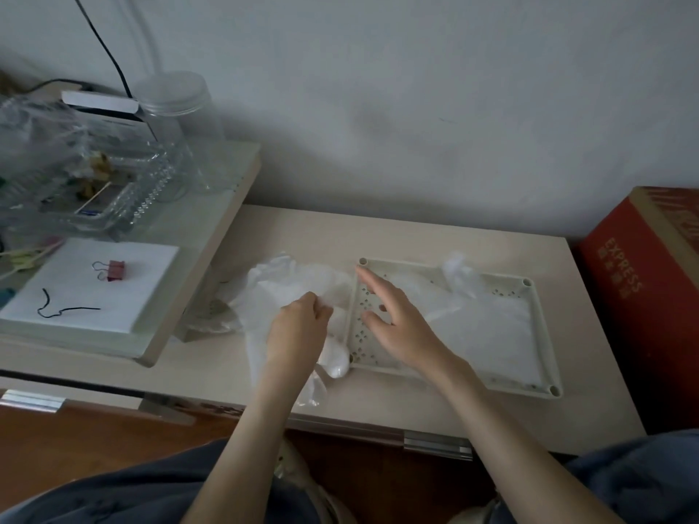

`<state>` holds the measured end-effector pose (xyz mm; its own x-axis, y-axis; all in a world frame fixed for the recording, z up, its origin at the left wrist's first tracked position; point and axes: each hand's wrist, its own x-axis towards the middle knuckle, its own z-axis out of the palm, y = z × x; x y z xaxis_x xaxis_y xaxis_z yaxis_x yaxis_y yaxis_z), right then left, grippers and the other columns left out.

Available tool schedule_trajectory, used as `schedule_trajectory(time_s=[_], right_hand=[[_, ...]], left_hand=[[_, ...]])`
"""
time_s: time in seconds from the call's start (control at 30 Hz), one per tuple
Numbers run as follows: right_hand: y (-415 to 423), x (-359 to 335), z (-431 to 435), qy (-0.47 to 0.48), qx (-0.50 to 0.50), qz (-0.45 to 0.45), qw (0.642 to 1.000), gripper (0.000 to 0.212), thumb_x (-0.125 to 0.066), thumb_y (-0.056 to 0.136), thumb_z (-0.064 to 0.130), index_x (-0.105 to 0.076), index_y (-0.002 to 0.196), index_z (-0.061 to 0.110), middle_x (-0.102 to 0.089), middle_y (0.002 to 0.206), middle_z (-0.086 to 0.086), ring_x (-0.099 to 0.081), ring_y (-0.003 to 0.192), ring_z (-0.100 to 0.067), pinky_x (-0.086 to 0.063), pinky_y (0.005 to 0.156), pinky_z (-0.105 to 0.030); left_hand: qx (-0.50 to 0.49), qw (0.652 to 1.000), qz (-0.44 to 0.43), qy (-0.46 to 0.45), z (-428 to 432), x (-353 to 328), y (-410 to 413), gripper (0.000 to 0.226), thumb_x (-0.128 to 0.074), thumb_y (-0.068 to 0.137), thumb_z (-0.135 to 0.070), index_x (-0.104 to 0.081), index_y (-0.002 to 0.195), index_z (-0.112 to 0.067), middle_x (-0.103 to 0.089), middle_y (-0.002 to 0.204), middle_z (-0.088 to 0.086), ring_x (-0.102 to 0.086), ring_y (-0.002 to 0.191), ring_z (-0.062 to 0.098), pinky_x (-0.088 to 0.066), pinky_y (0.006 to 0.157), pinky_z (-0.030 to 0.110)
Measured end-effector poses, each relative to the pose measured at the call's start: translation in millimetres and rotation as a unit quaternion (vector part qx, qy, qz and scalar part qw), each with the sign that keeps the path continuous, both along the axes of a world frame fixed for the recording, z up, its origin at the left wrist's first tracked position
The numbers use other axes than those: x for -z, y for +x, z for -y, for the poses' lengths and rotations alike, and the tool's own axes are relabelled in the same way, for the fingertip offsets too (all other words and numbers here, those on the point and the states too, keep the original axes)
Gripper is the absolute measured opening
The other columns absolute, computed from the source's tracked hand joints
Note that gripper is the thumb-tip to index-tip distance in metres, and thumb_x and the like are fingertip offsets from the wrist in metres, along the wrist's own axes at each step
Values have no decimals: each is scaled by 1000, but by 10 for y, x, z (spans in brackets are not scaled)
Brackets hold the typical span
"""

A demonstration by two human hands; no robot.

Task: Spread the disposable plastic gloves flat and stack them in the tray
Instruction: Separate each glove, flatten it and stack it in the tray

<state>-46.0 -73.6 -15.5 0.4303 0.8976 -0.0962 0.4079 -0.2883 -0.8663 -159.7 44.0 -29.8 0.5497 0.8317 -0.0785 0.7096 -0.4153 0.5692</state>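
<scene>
Two heaps of gloves concern us, and we take them from the left. The loose gloves [291, 281] lie crumpled on the table [416, 228], just beside the tray's left end. Our left hand [299, 329] rests on this heap with its grip closed, fingers curled round a fold of the film. Next comes our right hand [397, 323], its grip wide and holding nothing, fingers spread above the perforated left end of the tray [544, 334]; whether the fingertips touch the tray floor we cannot tell. Further right, the flattened gloves [491, 327] cover the rest of the tray, and one crumpled glove [457, 270] sits at the far rim.

The tray's long axis runs left to right, so the gripped film lies left of its place; we judge it must travel rightward over the tray's left rim. Our left hand is nearer the heap and our right nearer the stack, so the right looks better placed to take the free edge and smooth it down.
</scene>
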Motion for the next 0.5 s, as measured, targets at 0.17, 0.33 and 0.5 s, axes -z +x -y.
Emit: schedule_trajectory(time_s=[0.17,0.33,0.5], right_hand=[[-67,-57,-170,-26,-97,43,994,76,-42,94,2,-14,146,52,-29,150,21,-39,119,0,-33,98,-19],[-55,45,-276,-76,-94,76,990,61,-37,92,1,-35,145,31,-39,146,5,-32,135,-11,-30,105,-22],[2,153,-274,-90,-31,119,988,40,-42,96,9,-47,136,14,-52,130,-4,-49,120,-19,-38,94,-23]], left_hand=[[107,990,-92,26,10,11,19,20,-36,99,-18,-56,103,-16,-59,78,-1,-57,73,21,-43,60,30],[117,985,-116,54,25,13,38,34,-34,96,-7,-45,128,-13,-65,101,7,-63,89,24,-41,63,26],[28,1000,2,-3,-15,-5,-24,14,-40,99,-16,-52,101,-10,-63,81,5,-58,72,25,-43,61,33]])
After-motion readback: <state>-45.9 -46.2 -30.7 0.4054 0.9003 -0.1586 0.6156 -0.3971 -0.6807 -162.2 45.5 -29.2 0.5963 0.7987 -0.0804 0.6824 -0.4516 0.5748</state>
